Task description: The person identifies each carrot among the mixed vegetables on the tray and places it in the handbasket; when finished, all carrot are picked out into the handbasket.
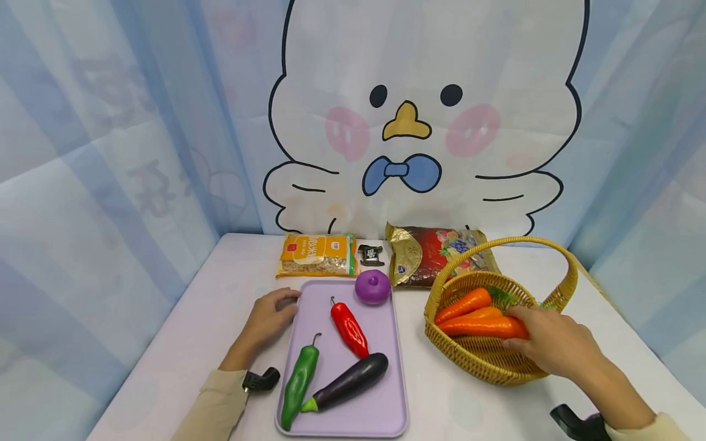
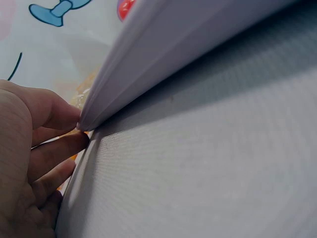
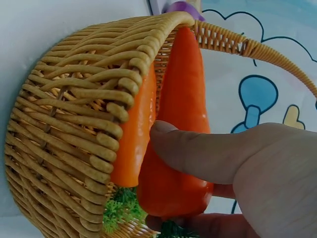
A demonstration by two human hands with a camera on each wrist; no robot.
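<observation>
My right hand [image 1: 557,340] reaches over the wicker basket [image 1: 485,364] and grips the thick leafy end of a carrot [image 3: 181,94]. In the right wrist view the thumb lies across the carrot, which shows above the basket's rim; other fingertips show below its end. Two more orange carrots lie behind it, one of them higher up [image 1: 466,304]. On the other side, my left hand [image 1: 267,318] touches the upper left rim of the lavender tray [image 1: 344,422] with relaxed fingers. That tray bears a red chili pepper [image 1: 350,331], a green pepper [image 1: 300,383] and an eggplant [image 1: 353,383].
A purple onion-like vegetable [image 1: 372,286] sits at the tray's far right corner. Behind stand a yellow grain packet [image 1: 317,256], a small black-and-white packet [image 1: 371,255] and a red-gold bag [image 1: 430,254]. The basket's tall handle [image 1: 565,285] arches above it. Curtains [image 1: 138,153] surround the table.
</observation>
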